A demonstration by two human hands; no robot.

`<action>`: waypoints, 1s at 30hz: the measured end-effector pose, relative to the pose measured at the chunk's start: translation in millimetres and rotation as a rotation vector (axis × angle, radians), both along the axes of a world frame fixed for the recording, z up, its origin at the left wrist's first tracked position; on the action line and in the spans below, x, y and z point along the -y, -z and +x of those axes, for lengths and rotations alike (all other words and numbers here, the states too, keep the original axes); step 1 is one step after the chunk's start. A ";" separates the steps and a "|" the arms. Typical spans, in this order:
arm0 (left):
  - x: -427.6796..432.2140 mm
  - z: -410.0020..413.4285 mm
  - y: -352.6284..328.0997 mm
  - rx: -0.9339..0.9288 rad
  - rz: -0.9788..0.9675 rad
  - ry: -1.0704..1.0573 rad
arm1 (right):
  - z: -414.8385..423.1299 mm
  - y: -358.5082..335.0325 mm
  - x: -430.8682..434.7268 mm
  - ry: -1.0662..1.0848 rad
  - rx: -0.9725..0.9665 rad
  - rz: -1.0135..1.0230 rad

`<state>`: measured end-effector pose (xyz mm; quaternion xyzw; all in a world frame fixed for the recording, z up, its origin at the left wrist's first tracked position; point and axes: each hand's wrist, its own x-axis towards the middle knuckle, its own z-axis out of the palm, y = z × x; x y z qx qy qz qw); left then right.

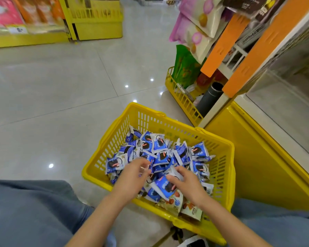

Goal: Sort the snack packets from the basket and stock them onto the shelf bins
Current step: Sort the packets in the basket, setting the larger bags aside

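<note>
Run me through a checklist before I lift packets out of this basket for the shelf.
1. Basket upright and steady: ok.
2. Blue packets within reach: ok.
3. Right hand pinches one packet: ok.
4. Left hand grip, blurred: cannot tell.
5. Only one kind in the pile: not ok, beige packets lie at the near wall.
6. Yellow shelf bin has room: cannot tell.

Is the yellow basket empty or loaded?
Loaded: blue packets heap across the yellow basket, a few cream ones at its near edge.

Blurred fingertips on left hand; shelf bin cut by right edge.
</note>
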<state>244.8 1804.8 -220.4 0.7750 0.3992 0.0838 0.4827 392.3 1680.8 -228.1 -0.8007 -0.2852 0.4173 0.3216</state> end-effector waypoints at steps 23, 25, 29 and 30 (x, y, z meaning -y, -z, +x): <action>-45.1 -65.7 47.7 -0.385 0.197 -0.472 | 45.6 45.1 -42.4 -0.006 0.498 -0.085; -37.4 -71.1 49.3 -0.364 0.197 -0.487 | 41.2 50.7 -51.1 -0.060 0.409 -0.157; -35.2 -72.8 39.1 -0.145 0.111 -0.510 | 41.7 59.8 -59.8 -0.104 0.442 -0.254; -34.6 -70.7 33.2 -0.104 0.169 -0.512 | 41.2 59.8 -60.3 -0.080 0.463 -0.256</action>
